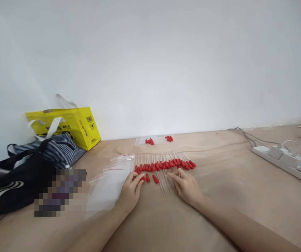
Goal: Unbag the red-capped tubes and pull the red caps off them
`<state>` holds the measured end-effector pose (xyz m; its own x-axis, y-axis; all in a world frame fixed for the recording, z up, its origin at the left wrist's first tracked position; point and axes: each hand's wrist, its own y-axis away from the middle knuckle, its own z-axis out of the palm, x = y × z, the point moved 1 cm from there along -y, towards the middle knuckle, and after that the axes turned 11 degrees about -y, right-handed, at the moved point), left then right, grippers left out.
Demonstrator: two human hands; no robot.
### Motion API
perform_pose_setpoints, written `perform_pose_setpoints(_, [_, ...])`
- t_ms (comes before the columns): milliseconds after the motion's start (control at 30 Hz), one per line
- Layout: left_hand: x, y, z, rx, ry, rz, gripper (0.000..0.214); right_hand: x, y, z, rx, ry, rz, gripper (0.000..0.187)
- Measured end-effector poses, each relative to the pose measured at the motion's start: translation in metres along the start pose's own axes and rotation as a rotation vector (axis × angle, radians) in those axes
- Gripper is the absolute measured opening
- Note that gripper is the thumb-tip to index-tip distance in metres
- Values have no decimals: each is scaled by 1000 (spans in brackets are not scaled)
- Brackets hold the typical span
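A row of several thin clear droppers with red rubber bulbs (165, 164) lies side by side on the tan table (218, 210). My left hand (131, 190) rests flat just below the row's left end, fingers stretched toward two loose red bulbs (151, 178). My right hand (185, 185) lies flat to the right of some bare clear tubes (164, 183), its fingers pointing up-left at the row. Neither hand grips anything.
Clear plastic bags (110, 182) lie left of my left hand. A further bag with red bulbs (155, 140) sits near the wall. A yellow bag (68, 126), a striped bag (53, 150) and a black bag (11, 185) fill the left. A white power strip (287, 161) lies at right.
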<state>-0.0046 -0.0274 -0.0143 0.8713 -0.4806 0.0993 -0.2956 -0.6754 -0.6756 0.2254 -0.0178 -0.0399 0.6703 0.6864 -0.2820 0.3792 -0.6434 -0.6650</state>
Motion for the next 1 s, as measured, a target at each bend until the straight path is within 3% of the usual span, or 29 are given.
perform_pose_setpoints(133, [-13, -3, 1, -9, 26, -182, 22, 1, 0, 2, -28, -180, 13, 35])
perform_pose_setpoints(267, [-20, -6, -3, 21, 42, -300, 12, -3, -3, 4, 28, -312, -35, 28])
perform_pose_setpoints(533, [-7, -8, 1, -87, -10, -211, 13, -11, -5, 13, 9, -276, -117, 21])
perform_pose_setpoints(833, [-18, -18, -5, -130, 60, -361, 17, -23, -9, 4, -166, -328, -44, 17])
perform_pose_setpoints(1000, [-10, -34, -6, -222, -27, -329, 13, -24, -10, -1, -62, -236, -66, 20])
